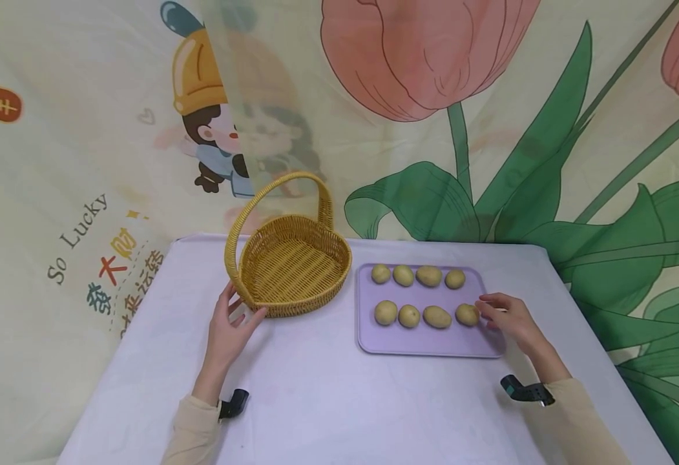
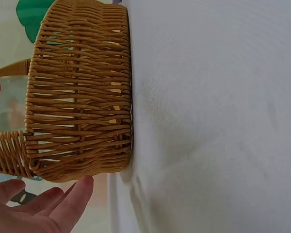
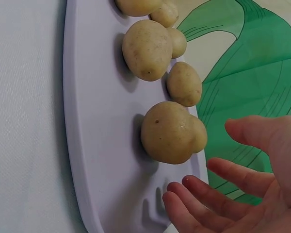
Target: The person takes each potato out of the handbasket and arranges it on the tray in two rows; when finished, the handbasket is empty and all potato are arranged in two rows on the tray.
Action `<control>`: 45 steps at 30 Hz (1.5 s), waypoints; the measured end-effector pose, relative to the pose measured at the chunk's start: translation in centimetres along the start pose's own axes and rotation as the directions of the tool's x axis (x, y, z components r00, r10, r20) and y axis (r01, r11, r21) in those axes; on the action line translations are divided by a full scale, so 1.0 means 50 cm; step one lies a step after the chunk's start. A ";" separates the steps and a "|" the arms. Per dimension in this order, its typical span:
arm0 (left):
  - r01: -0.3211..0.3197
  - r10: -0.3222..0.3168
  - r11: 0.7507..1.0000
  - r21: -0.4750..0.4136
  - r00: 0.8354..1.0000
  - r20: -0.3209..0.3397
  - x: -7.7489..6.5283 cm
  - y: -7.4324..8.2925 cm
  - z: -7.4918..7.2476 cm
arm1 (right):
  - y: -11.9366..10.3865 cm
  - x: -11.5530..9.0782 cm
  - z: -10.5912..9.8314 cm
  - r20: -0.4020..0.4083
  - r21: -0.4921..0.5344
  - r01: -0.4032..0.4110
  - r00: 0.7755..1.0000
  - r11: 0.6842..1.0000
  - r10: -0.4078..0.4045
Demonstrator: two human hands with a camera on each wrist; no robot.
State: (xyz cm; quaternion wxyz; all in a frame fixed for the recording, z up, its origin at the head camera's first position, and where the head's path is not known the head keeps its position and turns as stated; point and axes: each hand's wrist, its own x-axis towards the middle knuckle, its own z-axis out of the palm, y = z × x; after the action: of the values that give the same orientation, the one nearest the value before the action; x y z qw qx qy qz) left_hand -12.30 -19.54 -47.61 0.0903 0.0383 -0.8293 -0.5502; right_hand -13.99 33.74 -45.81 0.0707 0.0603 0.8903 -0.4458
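Note:
A wicker basket (image 1: 295, 310) with a tall arched handle stands at the back left of the table, with nothing inside. My left hand (image 1: 227, 329) is at its left side with fingers spread; in the left wrist view the fingers (image 2: 77, 199) lie close beside the wicker, and I cannot tell if they touch. On a purple tray (image 1: 426, 342) sit several potatoes in two rows. My right hand (image 1: 513, 321) is over the tray's right edge, beside the nearest row's rightmost potato (image 1: 466, 314). In the right wrist view its loosely bent fingers (image 3: 199, 204) hold nothing, apart from the potato (image 3: 167, 133).
A white cloth covers the table (image 1: 327, 400). Behind it hangs a printed curtain (image 1: 420, 148) with tulips and a cartoon figure. Dark wrist cameras are strapped on both wrists over beige sleeves.

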 end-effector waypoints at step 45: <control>-0.262 0.282 0.955 0.138 0.947 -0.157 -0.081 0.114 0.011 | -0.032 -0.013 -0.012 -0.012 -0.029 0.108 0.994 0.994 -0.108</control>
State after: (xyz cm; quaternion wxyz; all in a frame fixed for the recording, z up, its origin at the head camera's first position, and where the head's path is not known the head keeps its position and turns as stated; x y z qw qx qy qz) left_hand -8.22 -16.15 -43.03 0.2353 -0.0233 -0.8460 -0.4779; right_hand -13.64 33.24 -44.09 0.0413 0.0141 0.8990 -0.4357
